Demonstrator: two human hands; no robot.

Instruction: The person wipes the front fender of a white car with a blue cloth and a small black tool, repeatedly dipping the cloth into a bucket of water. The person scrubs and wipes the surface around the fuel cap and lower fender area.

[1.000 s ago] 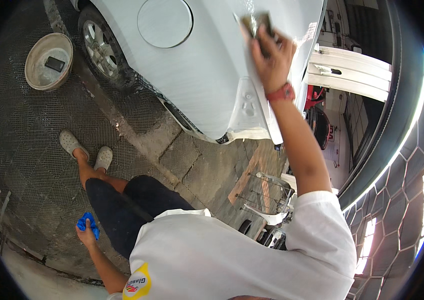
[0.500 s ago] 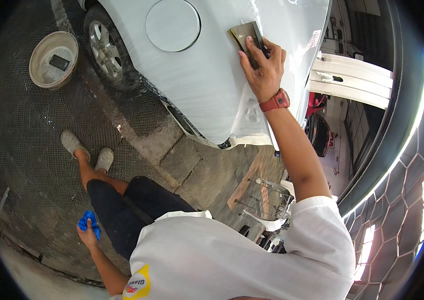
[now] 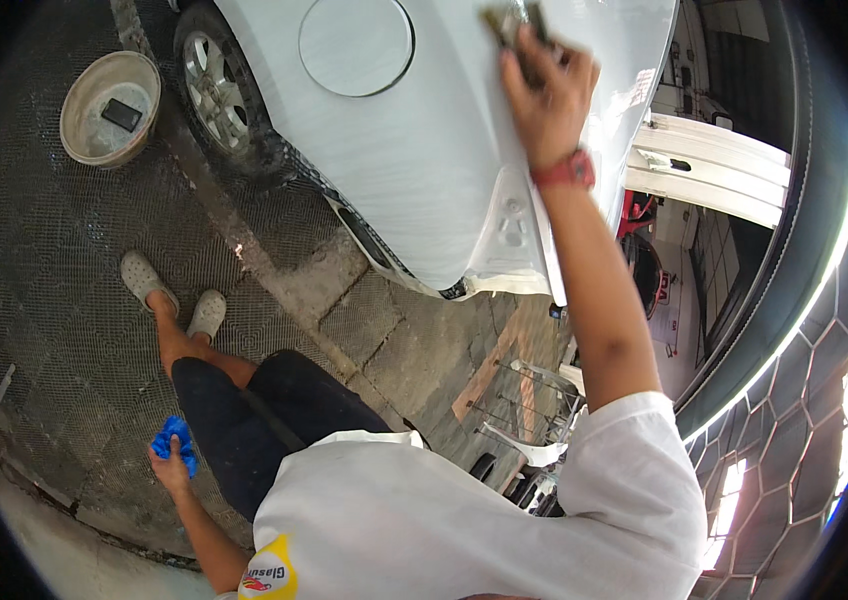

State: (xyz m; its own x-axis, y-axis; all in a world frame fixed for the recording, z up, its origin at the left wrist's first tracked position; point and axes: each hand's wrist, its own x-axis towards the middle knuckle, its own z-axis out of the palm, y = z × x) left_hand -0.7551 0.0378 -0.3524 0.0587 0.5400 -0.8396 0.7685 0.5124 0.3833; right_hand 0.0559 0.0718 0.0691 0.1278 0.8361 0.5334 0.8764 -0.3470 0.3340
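My right hand (image 3: 552, 110), with a red watch at its wrist, presses a sanding block (image 3: 509, 22) against the white car's rear side panel (image 3: 409, 165). The block is smeared by motion, with a brownish sheet on a dark backing. It lies to the right of the round fuel flap (image 3: 356, 45), and the panel around it looks wet and streaked. Down by my leg, my left hand (image 3: 173, 472) is closed around a crumpled blue cloth (image 3: 174, 440), away from the car.
On the dark textured mat (image 3: 54, 330) stands a round basin (image 3: 71, 135) with a dark block (image 3: 122, 114) in it. The car's wheel (image 3: 214, 85) is beside the basin. A metal rack (image 3: 534, 395) stands behind, and a white open panel (image 3: 709, 165) is at the right.
My right hand has slid the sanding block farther up the panel and slightly to the right. My left hand still holds the blue cloth, nearly in place.
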